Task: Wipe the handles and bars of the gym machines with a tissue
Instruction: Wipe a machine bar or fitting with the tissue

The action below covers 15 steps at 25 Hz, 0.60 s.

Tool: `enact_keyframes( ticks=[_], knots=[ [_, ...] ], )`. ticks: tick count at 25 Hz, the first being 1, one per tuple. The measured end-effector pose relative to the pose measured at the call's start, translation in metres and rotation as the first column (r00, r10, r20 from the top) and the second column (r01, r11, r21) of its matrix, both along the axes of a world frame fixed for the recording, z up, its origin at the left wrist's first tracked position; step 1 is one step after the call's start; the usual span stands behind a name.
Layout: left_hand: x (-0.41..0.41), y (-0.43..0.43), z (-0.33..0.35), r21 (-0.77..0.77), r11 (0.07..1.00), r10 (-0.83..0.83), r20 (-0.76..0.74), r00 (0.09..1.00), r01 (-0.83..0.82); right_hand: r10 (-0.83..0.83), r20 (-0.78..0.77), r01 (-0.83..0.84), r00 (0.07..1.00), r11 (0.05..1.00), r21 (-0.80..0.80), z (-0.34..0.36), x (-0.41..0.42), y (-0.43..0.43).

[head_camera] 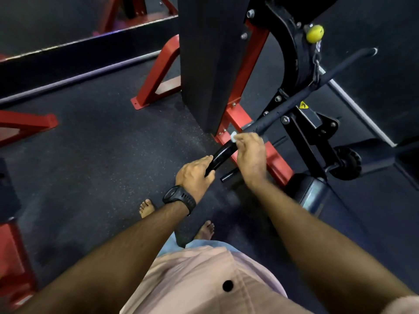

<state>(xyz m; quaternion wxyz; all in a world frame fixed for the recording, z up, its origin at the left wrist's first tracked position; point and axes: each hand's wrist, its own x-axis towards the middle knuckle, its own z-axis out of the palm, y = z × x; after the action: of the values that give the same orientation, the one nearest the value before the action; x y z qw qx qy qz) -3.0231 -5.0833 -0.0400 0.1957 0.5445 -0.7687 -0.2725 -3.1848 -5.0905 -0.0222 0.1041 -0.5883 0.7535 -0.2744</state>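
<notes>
Right hand [250, 155] seemingly hides tissue [233, 135], bar [294, 103].

no words or numbers legible from here, only a small yellow warning sticker [303, 105] with a black pictogram, on the black machine bracket [311, 117]

Surface finishes: bar [292, 103], matt black metal with fine texture; its curved end grip [221, 155], smooth and glossy black; tissue [233, 135], crumpled white paper; machine frame [158, 73], red painted metal, semi-gloss, with bright steel bolts [250, 13]; floor [102, 143], matt, grainy, speckled dark rubber; knob [314, 34], yellow plastic; watch [179, 198], matt black plastic; shirt [192, 279], soft pink cloth.
</notes>
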Motion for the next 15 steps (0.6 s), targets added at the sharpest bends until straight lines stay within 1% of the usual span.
enact_keyframes(
  ticks=[1, 2, 3, 4, 5, 6, 7, 11, 12, 14, 15],
  knots=[
    [-0.001, 0.001, -0.001, 0.004, 1.0, 0.002, -0.001, 1.0, -0.002, -0.209, 0.191, 0.218, 0.959, 0.976, -0.024, -0.004, 0.012, 0.007],
    [-0.001, 0.001, -0.002, 0.006, 1.0, 0.001, -0.001, 1.0, -0.001, -0.324, 0.331, 0.346, 0.886, 0.938, -0.01, -0.009, 0.023, 0.012],
    [-0.002, 0.001, -0.003, 0.011, 1.0, -0.003, 0.0, 1.0, 0.003, -0.385, 0.43, 0.422, 0.817, 0.907, 0.011, -0.011, 0.032, 0.014],
    [-0.003, 0.0, -0.004, 0.019, 1.0, -0.007, 0.005, 1.0, 0.007, -0.442, 0.534, 0.488, 0.721, 0.87, 0.062, -0.013, 0.038, 0.014],
    [-0.004, -0.001, -0.005, 0.034, 0.999, -0.009, 0.015, 1.0, 0.008, -0.5, 0.63, 0.557, 0.594, 0.821, 0.127, -0.016, 0.04, 0.011],
    [-0.005, -0.001, -0.006, 0.052, 0.999, -0.007, 0.024, 1.0, 0.005, -0.539, 0.72, 0.609, 0.438, 0.767, 0.204, -0.018, 0.044, 0.009],
    [-0.006, -0.002, -0.007, 0.072, 0.997, -0.004, 0.027, 1.0, 0.002, -0.559, 0.774, 0.646, 0.299, 0.715, 0.267, -0.021, 0.048, 0.009],
    [-0.006, -0.003, -0.005, 0.093, 0.996, -0.017, 0.017, 1.0, 0.016, -0.512, 0.857, 0.68, -0.055, 0.61, 0.408, -0.027, 0.055, 0.0],
    [-0.006, -0.004, -0.005, 0.075, 0.997, -0.027, 0.01, 1.0, 0.026, -0.504, 0.858, 0.683, -0.099, 0.592, 0.427, -0.028, 0.049, -0.006],
    [-0.007, -0.004, -0.003, 0.033, 0.999, -0.037, 0.004, 0.999, 0.037, -0.532, 0.841, 0.678, -0.099, 0.583, 0.448, -0.032, 0.045, -0.007],
    [-0.007, -0.005, -0.004, 0.015, 0.999, -0.039, 0.007, 0.999, 0.039, -0.534, 0.838, 0.657, -0.109, 0.594, 0.464, -0.032, 0.048, -0.005]
  ],
)
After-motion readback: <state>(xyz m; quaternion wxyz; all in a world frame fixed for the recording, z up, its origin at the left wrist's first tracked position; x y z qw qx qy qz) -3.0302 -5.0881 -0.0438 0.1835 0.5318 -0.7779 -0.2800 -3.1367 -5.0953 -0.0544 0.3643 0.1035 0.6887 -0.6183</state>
